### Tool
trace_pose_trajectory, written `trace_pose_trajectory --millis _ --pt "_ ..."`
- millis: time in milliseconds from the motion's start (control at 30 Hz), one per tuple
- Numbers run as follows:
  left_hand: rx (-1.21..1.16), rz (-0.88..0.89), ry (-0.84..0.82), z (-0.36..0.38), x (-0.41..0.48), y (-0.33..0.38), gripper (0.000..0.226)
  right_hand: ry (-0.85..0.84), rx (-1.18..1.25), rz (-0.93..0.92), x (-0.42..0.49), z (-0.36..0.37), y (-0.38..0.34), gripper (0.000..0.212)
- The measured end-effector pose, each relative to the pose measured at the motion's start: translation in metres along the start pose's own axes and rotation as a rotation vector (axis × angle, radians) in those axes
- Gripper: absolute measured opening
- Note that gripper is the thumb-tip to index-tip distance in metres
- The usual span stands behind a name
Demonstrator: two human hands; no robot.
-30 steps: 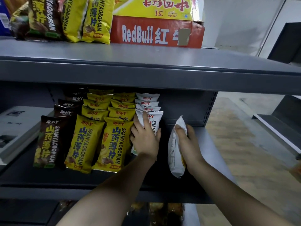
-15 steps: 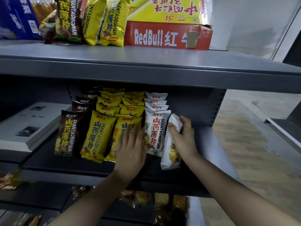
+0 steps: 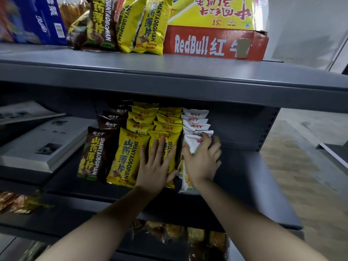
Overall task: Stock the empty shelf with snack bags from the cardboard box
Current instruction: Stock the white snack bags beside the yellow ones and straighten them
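Note:
On the grey middle shelf (image 3: 250, 187) stand rows of snack bags: brown bags (image 3: 94, 155), two rows of yellow bags (image 3: 124, 157) and a row of white bags (image 3: 196, 120). My left hand (image 3: 157, 166) lies flat with spread fingers on the front yellow bag of the right yellow row. My right hand (image 3: 202, 161) grips the front white bag (image 3: 190, 146) at the head of the white row, fingers wrapped over its top. The red and yellow cardboard box (image 3: 214, 42) sits on the top shelf (image 3: 169, 72).
More brown and yellow snack bags (image 3: 131, 25) and a blue carton (image 3: 35, 21) stand on the top shelf left of the box. White books (image 3: 45, 142) lie at the middle shelf's left. Bare shelf lies right of the white row. Packaged goods (image 3: 178, 232) fill the shelf below.
My right hand has carried the white bag leftward into the front of the white row. My left hand moved from the white row onto the yellow bags. The camera has shifted closer.

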State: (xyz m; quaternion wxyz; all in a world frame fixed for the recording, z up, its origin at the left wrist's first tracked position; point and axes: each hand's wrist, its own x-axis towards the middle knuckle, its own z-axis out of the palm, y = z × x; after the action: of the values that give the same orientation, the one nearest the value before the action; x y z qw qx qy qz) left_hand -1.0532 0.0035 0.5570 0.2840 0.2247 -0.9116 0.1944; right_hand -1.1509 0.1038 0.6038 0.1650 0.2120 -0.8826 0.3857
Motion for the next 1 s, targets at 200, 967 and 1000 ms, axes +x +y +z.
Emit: trace_pose_trajectory --millis 200,967,1000 --pt "-0.051 -0.007 0.037 0.009 0.006 0.005 0.072 0.094 -0.094 -0.050 0.004 0.014 -0.002 0.064" --pt "0.013 0.147 -0.099 -0.010 -0.025 -0.052 0.084 -0.150 -0.586 -0.940 -0.019 -0.019 0.071 0.085" --pt "0.015 0.142 -0.102 -0.010 -0.024 -0.051 0.085 -0.140 -0.569 -0.931 -0.019 -0.015 0.068 0.086"
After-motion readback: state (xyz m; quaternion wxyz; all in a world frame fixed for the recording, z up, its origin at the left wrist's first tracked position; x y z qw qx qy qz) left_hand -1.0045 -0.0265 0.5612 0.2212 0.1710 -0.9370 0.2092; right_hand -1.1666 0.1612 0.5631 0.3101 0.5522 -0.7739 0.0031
